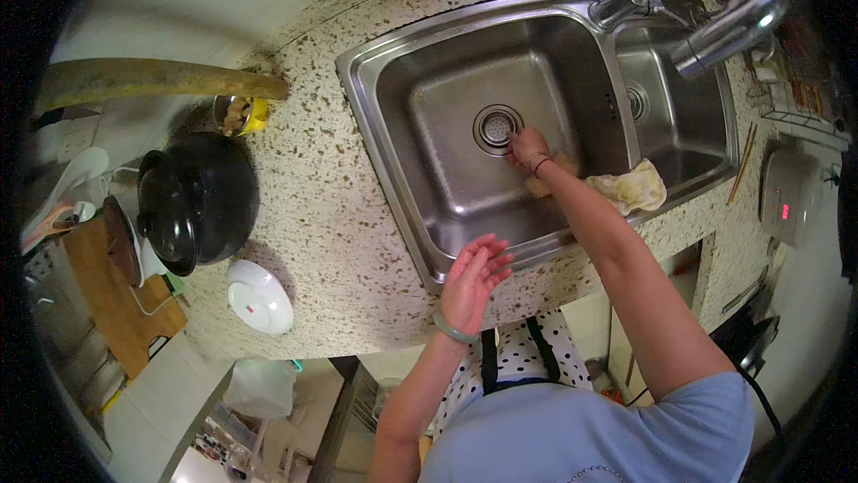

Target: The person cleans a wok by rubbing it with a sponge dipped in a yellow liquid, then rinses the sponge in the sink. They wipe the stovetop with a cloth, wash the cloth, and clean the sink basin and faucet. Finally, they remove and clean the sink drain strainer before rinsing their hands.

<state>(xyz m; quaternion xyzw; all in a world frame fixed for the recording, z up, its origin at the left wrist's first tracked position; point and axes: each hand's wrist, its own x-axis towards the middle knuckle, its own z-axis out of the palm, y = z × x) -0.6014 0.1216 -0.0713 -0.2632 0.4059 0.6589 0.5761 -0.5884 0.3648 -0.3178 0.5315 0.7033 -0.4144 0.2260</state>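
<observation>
My right hand (529, 145) reaches down into the larger basin of a steel sink (407, 161), its fingers closed at the edge of the round drain strainer (497, 128). Whatever may be between those fingertips is hidden. Under that wrist shows a blurry tan patch, which may be a reflection. My left hand (474, 279) is held above the sink's front edge, fingers spread and curved, with nothing in it. A pale yellowish cloth (630, 186) is draped over the front rim, beside my right forearm.
A curved chrome faucet (706, 36) arches over the smaller basin. On the left counter are a black lidded pot (201, 197), a white plate (259, 296) and a yellow container (255, 115). Chopsticks (742, 164) lie right of the sink; a wooden board (112, 291) is at far left.
</observation>
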